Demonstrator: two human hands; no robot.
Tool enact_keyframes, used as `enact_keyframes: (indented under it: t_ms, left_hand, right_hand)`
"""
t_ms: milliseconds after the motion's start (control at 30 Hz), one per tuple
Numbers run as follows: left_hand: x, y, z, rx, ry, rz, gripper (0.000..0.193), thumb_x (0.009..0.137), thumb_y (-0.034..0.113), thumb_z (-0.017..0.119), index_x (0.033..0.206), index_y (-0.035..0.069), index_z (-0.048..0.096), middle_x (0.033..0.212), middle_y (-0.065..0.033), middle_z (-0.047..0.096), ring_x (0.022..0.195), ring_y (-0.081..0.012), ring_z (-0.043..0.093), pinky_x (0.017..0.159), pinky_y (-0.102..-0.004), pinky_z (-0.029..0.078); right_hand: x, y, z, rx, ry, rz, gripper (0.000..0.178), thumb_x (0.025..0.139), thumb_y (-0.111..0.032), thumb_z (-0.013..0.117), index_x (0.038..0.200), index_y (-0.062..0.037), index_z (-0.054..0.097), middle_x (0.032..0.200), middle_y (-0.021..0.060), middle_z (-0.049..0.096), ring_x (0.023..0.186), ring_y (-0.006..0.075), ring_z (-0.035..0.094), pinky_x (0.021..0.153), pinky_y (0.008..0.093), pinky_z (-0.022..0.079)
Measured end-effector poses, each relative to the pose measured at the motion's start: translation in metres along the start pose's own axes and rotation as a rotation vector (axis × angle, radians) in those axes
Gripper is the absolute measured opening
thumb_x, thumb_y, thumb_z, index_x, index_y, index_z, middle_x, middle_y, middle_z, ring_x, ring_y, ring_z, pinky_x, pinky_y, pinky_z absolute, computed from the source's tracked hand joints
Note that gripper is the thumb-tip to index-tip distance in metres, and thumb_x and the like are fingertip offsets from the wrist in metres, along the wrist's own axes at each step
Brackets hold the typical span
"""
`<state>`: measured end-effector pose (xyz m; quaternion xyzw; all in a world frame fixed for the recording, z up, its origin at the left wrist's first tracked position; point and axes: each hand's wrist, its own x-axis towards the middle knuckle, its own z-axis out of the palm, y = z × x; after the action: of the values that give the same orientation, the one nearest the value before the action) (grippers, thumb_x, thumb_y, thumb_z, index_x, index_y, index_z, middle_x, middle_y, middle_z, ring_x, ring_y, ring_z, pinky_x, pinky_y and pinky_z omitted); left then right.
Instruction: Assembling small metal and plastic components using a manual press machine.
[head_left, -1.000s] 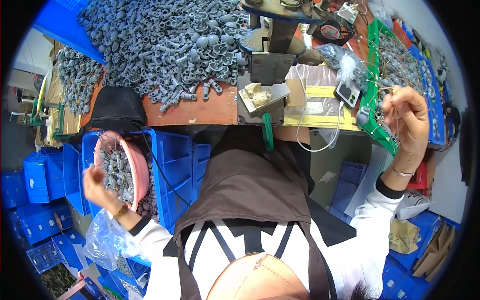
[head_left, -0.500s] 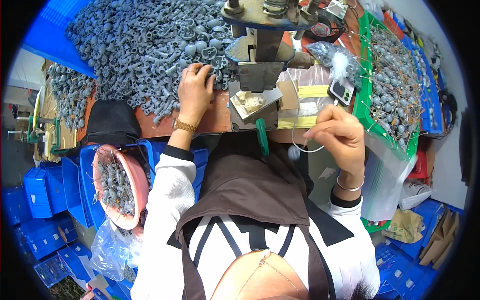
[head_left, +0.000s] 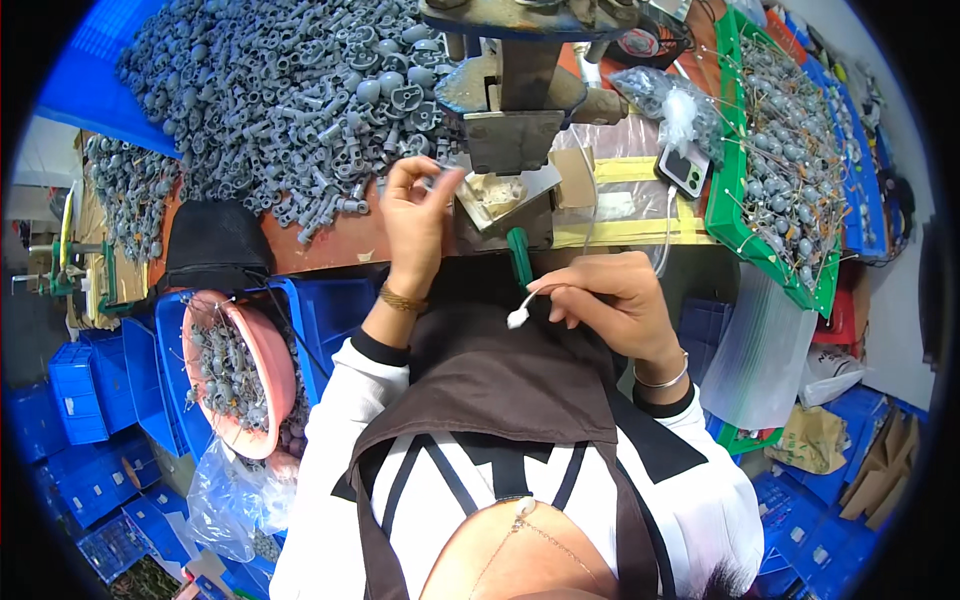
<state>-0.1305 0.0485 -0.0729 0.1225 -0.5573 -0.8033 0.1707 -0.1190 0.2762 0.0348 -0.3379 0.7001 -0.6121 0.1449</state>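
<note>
My left hand (head_left: 412,225) is raised at the table's front edge, just left of the press block. Its thumb and fingers pinch a small grey plastic part (head_left: 430,181), mostly covered by the fingertips. My right hand (head_left: 612,305) is over my lap, in front of the press. Between its thumb and forefinger is a thin wire, which ends in a small white connector (head_left: 517,318) hanging to the left. The press (head_left: 515,145) has a metal head above a slanted block with a cream-coloured pad (head_left: 495,196). A green handle (head_left: 519,257) sticks out below the block.
A heap of grey plastic parts (head_left: 280,110) covers the table's left side. A green tray (head_left: 727,200) of wired grey pieces stands at right, near a phone (head_left: 684,170) with a cable. A pink basin (head_left: 280,375) of similar pieces sits lower left, beside a black pouch (head_left: 218,240).
My left hand has come from the heap toward the press block, now with a grey part. My right hand has moved left and down with the wire, bringing its white end over my lap.
</note>
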Motion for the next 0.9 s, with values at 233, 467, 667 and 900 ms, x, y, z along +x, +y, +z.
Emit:
enact_keyframes:
  t_ms: [233, 467, 667, 900]
  left_hand:
    - [0.003, 0.004, 0.01, 0.905, -0.393, 0.474, 0.03, 0.077, 0.015, 0.074, 0.101, 0.0, 0.065, 0.102, -0.0137, 0.065, 0.106, -0.0328, 0.057, 0.096, -0.0413, 0.04]
    - [-0.005, 0.008, -0.004, 0.868, -0.297, 0.45, 0.032, 0.083, 0.011, 0.065, 0.111, -0.002, 0.059, 0.12, -0.0169, 0.056, 0.121, -0.0353, 0.046, 0.103, -0.0442, 0.034]
    - [0.019, 0.023, -0.053, 1.557, -0.209, 0.751, 0.026, 0.075, 0.001, 0.06, 0.099, 0.007, 0.065, 0.105, -0.003, 0.064, 0.1, -0.0256, 0.054, 0.087, -0.0363, 0.04]
    - [0.01, 0.027, -0.047, 1.195, -0.237, 0.794, 0.027, 0.078, -0.004, 0.062, 0.103, 0.004, 0.066, 0.098, -0.008, 0.062, 0.094, -0.0228, 0.059, 0.08, -0.0324, 0.046]
  right_hand:
    - [-0.006, 0.005, 0.001, -0.028, -0.027, 0.061, 0.016, 0.085, 0.001, 0.059, 0.097, 0.0013, 0.07, 0.065, 0.0055, 0.064, 0.054, 0.0089, 0.059, 0.048, 0.0193, 0.043]
    - [-0.002, 0.001, 0.009, 0.008, -0.03, 0.029, 0.019, 0.087, -0.001, 0.058, 0.102, -0.0017, 0.07, 0.066, 0.0063, 0.063, 0.054, 0.009, 0.058, 0.046, 0.0191, 0.041]
    - [0.0, 0.016, 0.004, -0.186, -0.098, -0.081, 0.017, 0.087, -0.003, 0.058, 0.098, -0.0014, 0.071, 0.065, 0.0056, 0.062, 0.053, 0.0119, 0.055, 0.052, 0.0255, 0.041]
    - [0.017, 0.035, 0.031, -0.225, 0.23, 0.006, 0.012, 0.086, -0.004, 0.06, 0.091, 0.0021, 0.069, 0.059, 0.0096, 0.054, 0.051, 0.0182, 0.049, 0.05, 0.0294, 0.037]
